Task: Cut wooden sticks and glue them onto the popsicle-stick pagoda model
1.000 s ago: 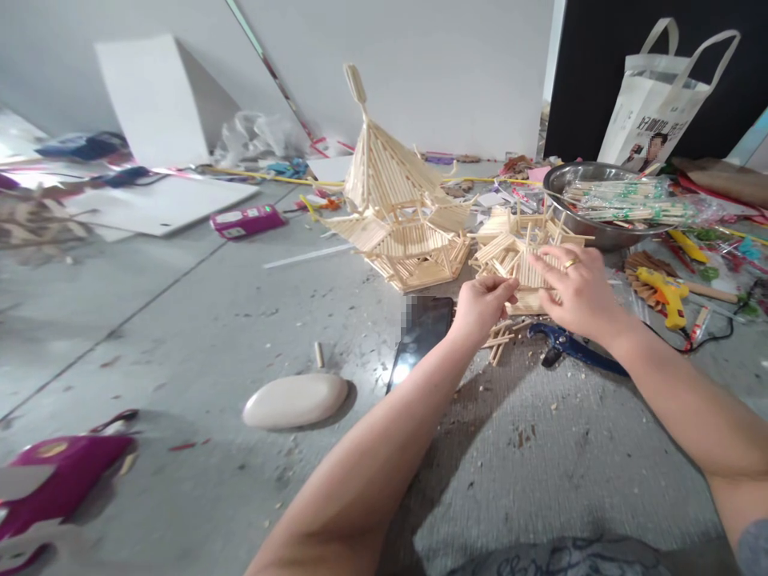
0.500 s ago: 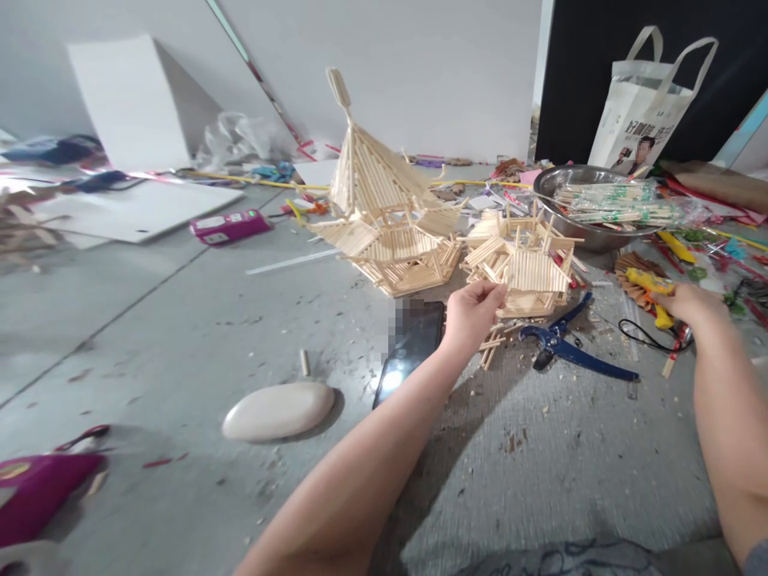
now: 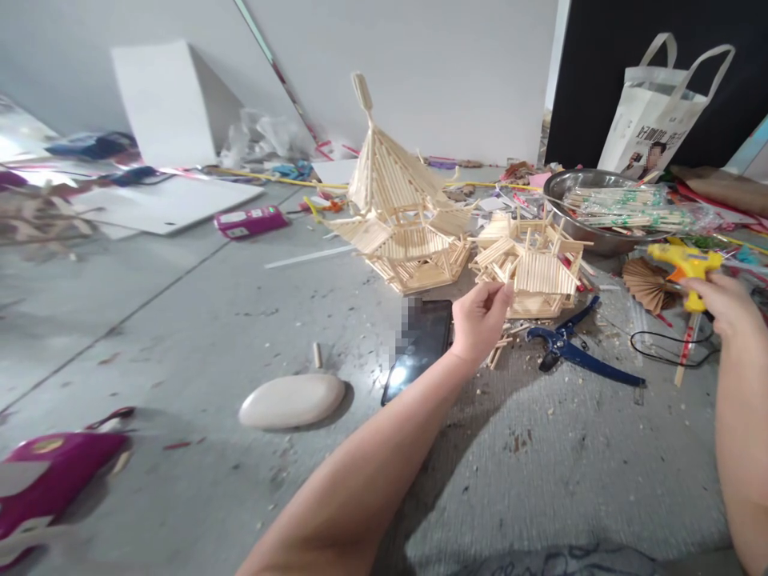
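My left hand (image 3: 481, 320) is closed in a pinch at the near left side of the smaller wooden stick structure (image 3: 543, 276); what its fingertips hold is too small to make out. To the right, my right hand (image 3: 727, 302) grips a yellow glue gun (image 3: 687, 264), raised off the floor with its nozzle to the left. A taller stick model with a pointed roof (image 3: 399, 180) stands left of the smaller one. Blue cutters (image 3: 588, 356) lie on the floor between my hands. Beside my left wrist is a dark phone (image 3: 418, 340).
A metal bowl (image 3: 591, 236) of wrapped sticks and a white bag (image 3: 657, 120) stand at the back right. On the left lie a white oval object (image 3: 292, 400), a purple package (image 3: 250, 222) and another purple item (image 3: 57, 480). A brown paper fan (image 3: 648, 284) is near the glue gun.
My right hand has lifted the yellow glue gun up off the floor area by the paper fan. The camera view has shifted slightly left; my left hand stays at the smaller structure.
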Demonstrator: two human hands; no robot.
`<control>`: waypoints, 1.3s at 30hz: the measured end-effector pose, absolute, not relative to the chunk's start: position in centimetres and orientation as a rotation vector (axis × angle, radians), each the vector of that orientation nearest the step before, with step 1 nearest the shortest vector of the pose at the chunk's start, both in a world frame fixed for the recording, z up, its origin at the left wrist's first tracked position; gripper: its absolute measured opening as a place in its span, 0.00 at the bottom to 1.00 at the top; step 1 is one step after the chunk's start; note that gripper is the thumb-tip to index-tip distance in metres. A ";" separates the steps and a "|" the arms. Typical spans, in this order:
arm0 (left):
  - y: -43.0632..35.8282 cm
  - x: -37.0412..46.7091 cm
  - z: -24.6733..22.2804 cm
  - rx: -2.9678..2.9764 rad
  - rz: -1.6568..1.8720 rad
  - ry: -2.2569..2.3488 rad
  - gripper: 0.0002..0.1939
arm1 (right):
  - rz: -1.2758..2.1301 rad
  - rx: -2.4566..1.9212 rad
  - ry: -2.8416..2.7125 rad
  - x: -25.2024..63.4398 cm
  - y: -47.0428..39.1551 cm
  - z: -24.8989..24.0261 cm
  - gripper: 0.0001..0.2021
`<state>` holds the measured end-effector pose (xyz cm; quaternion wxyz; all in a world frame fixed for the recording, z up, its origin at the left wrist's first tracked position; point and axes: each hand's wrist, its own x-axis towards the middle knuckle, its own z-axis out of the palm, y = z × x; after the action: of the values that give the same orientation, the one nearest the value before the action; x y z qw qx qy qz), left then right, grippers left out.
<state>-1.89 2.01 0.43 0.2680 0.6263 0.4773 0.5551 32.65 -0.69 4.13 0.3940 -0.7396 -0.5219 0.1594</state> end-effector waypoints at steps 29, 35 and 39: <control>3.1 -2.0 0.7 1.457 1.553 1.222 0.11 | 0.633 -1.868 -2.160 16.9 -0.4 10.8 0.19; 3.1 -2.0 0.7 1.461 1.547 1.209 0.12 | 0.629 -1.861 -2.176 16.5 -0.2 10.9 0.20; 3.1 -2.0 0.6 1.461 1.554 1.199 0.12 | 0.605 -1.852 -2.195 16.3 -0.2 11.1 0.18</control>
<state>-2.03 3.10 0.59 0.3405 0.5614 0.4609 0.5970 16.31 -0.21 11.09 0.1031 -0.6277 -0.7439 0.2049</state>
